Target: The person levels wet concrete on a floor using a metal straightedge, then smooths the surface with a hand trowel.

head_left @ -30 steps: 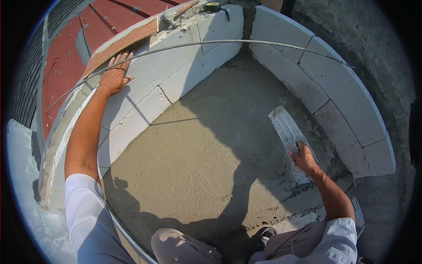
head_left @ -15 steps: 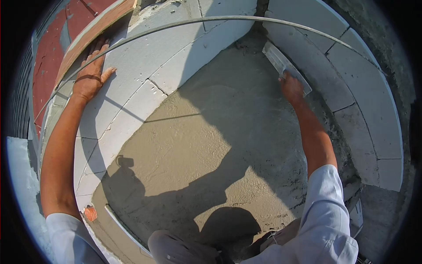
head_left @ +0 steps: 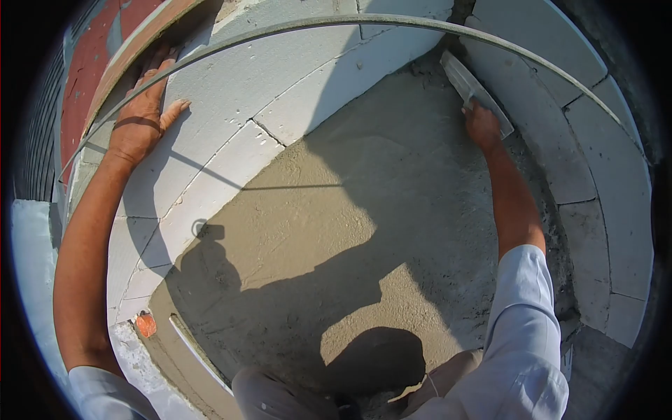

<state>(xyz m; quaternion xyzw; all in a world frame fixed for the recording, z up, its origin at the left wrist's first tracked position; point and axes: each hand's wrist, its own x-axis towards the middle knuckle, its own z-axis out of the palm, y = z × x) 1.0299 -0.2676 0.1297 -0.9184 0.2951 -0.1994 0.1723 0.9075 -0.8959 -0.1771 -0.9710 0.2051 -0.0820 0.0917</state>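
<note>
My right hand [head_left: 483,123] is closed round the handle of a plastering trowel [head_left: 462,80], a long flat rectangular blade. The trowel lies close to the right block wall, near the far corner, over wet grey mortar [head_left: 406,154] that covers the floor. My left hand [head_left: 143,115] rests with fingers stretched out against the top of the left white block wall [head_left: 210,105], beside a curved wooden board. A thin curved rod [head_left: 308,23] passes in front of its fingers.
The right block wall [head_left: 532,105] bounds the mortar. At the lower left are an orange round piece [head_left: 145,325] and a pale strip [head_left: 199,353] at the mortar's edge. A wooden board [head_left: 129,63] and red sheeting [head_left: 87,91] lie beyond the left wall. My shadow falls across the floor.
The view has shifted slightly, so the walls and floor sit differently in it. My right hand with the trowel appears a little higher and further right, near the corner. My left hand stays on the wall.
</note>
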